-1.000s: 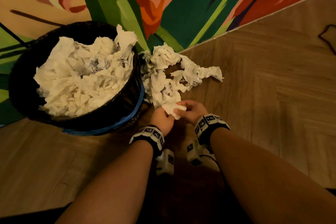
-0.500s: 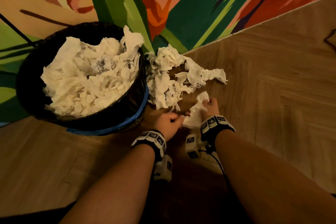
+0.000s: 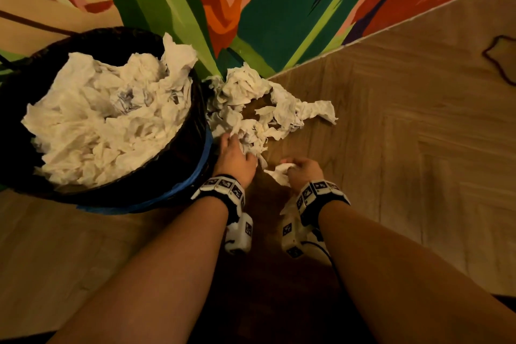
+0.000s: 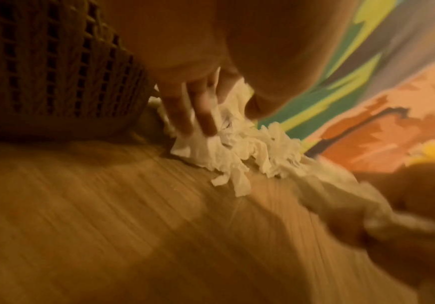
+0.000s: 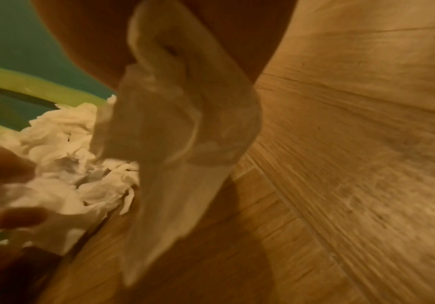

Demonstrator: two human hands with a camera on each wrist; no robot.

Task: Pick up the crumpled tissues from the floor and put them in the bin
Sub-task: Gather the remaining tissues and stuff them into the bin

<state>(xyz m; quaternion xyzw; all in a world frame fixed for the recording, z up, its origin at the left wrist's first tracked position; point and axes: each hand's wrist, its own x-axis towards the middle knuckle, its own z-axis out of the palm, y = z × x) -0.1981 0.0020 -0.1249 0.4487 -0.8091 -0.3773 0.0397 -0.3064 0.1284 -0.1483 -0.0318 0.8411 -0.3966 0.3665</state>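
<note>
A brown wooden floor is meeting a bright painted surface of green leaves and orange flowers. A round black woven bin with a blue band is holding a heap of white crumpled tissues up to its rim. A pile of white tissues is lying on the floor, right against the bin. The left hand is touching that pile, but the view is too blurry to tell its grip. The right hand is squeezing one small white tissue nearby.

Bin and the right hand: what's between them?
The left hand, gripping the loose tissue pile, lies between the bin and the right hand; the head view shows it.
</note>
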